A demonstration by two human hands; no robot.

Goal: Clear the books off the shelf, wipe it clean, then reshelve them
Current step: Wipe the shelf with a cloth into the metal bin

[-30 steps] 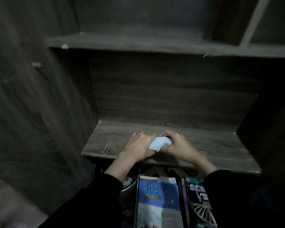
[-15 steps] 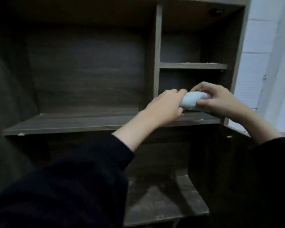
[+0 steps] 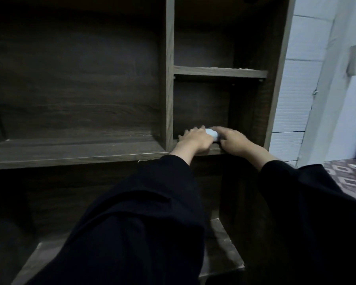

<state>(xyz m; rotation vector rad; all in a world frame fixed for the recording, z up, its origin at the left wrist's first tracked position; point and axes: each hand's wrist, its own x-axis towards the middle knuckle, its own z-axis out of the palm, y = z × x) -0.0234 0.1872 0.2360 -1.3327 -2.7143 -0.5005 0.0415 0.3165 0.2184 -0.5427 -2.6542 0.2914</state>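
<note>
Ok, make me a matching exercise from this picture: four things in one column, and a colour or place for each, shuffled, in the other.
Things
1. wiping pad
2. left sleeve
3. tiled wall
4. wide shelf

Descriptions
A. white, right of the bookcase
B. dark wood, left of the upright divider
C. pale blue, between the left hand and right hand
D. black

Pairs: 1-C, 2-D, 3-A, 4-B.

text: none legible | labels: none | numbers: none
</note>
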